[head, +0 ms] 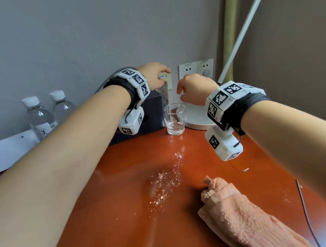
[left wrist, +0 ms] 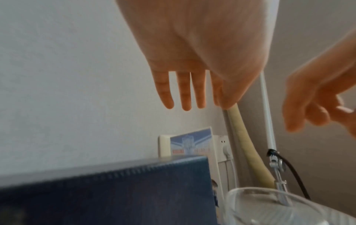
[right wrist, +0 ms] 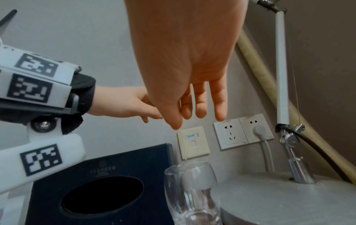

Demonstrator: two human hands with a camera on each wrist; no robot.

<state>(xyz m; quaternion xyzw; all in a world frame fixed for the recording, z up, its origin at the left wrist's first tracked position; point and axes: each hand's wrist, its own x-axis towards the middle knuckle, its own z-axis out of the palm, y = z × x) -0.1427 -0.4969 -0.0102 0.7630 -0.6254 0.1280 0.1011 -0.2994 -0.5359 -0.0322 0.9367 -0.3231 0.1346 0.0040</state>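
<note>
Both your hands hang empty and relaxed: left hand (head: 156,77) by the wall plate (head: 168,82), right hand (head: 194,89) just above the glass (head: 175,119), which stands on the bench (head: 124,184) between box (head: 151,112) and lamp base (head: 196,119). Light, slick, breakable, I'd say; grip it round its middle.

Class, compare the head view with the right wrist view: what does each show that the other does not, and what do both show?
Only the head view shows the two water bottles, the spilled powder on the orange table and the peach towel. Only the right wrist view shows the round opening in the top of the dark box and the lamp's metal joint. Both show the glass, the box, the wall sockets, and the left hand and right hand, raised near the wall and empty.
</note>
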